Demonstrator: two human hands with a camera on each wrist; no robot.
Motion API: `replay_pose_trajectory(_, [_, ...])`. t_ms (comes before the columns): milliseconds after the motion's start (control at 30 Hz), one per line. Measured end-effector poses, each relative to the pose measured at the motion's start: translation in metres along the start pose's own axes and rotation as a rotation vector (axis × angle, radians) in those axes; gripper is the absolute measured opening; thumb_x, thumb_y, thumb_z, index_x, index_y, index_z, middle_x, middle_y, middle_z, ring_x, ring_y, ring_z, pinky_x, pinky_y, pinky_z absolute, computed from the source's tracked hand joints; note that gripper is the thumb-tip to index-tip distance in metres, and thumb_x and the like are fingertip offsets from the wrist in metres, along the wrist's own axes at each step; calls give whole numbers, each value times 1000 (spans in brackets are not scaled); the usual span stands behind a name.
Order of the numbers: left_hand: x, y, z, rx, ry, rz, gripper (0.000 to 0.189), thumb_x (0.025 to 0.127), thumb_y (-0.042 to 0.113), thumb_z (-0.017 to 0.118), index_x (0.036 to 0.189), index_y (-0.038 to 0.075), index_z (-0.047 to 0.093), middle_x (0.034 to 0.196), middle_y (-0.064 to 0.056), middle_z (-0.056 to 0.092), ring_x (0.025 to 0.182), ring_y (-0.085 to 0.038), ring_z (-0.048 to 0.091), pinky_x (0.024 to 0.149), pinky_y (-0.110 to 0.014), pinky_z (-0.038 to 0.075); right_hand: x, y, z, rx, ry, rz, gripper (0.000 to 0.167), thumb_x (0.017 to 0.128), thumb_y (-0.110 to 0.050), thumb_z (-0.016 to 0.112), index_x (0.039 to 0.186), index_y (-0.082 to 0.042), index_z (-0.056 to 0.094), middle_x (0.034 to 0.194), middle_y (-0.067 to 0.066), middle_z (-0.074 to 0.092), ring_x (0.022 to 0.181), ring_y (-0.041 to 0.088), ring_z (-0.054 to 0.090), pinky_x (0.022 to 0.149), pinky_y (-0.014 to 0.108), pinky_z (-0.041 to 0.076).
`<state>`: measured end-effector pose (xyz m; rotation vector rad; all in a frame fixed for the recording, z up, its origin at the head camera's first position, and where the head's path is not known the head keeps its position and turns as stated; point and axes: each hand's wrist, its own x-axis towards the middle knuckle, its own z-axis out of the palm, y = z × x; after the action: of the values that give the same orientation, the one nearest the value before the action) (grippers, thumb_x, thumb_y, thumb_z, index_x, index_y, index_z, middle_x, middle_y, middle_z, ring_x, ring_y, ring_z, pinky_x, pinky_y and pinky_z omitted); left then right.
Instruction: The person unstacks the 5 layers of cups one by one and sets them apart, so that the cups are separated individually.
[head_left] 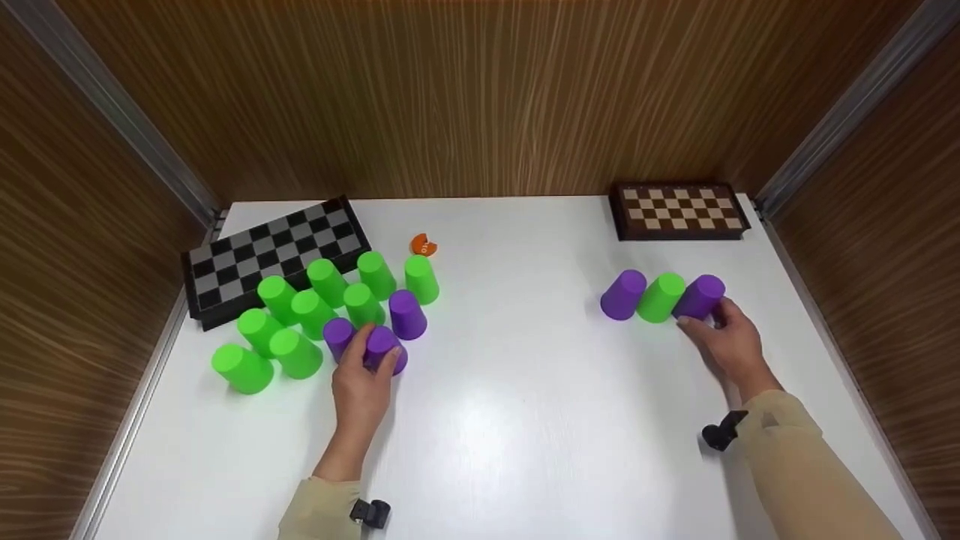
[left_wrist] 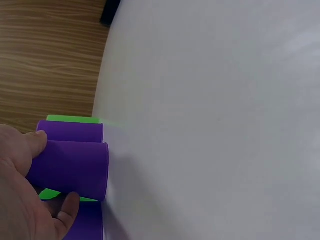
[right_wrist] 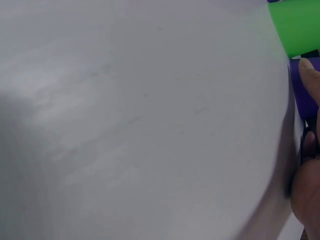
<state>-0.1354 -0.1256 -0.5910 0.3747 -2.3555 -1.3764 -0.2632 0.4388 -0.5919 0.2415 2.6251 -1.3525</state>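
At the front of the left group, my left hand (head_left: 360, 394) grips an upside-down purple cup (head_left: 385, 346) between thumb and fingers. The left wrist view shows this cup (left_wrist: 70, 167) with other cups behind and beside it. Two more purple cups stand close by, one left (head_left: 338, 334) and one right (head_left: 408, 316). Several green cups (head_left: 297, 354) stand upside down in rows behind. On the right, my right hand (head_left: 733, 346) holds a purple cup (head_left: 699, 297), thumb on its near side. A green cup (head_left: 661, 298) and another purple cup (head_left: 622, 295) continue that row leftward.
A black-and-grey checkered board box (head_left: 262, 259) lies angled behind the left cups. At the back right is a brown-and-cream checkered box (head_left: 682, 211). A small notched orange piece (head_left: 423, 245) lies on the white table (head_left: 510, 360). Wood-grain panels (head_left: 480, 97) enclose the back and sides.
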Motion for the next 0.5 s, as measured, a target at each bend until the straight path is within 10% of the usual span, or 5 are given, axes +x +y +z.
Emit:
replay_pose_trajectory(300, [-3, 2, -2, -36, 0, -12, 64, 94, 7, 82, 150, -1, 54, 150, -24, 57, 139, -41, 54, 115, -50, 46, -1, 1, 1, 2, -3, -1, 99, 98, -51, 75, 169, -7, 22, 173, 24, 17, 158, 47, 14, 125, 63, 17])
replay_pose_trajectory(500, [-6, 16, -14, -63, 64, 96, 67, 92, 6, 85, 150, -1, 54, 140, -25, 61, 129, -41, 62, 108, -48, 52, -1, -1, 1, -13, 21, -25, 97, 98, -49, 76, 168, -5, 25, 171, 26, 21, 158, 47, 18, 125, 61, 21])
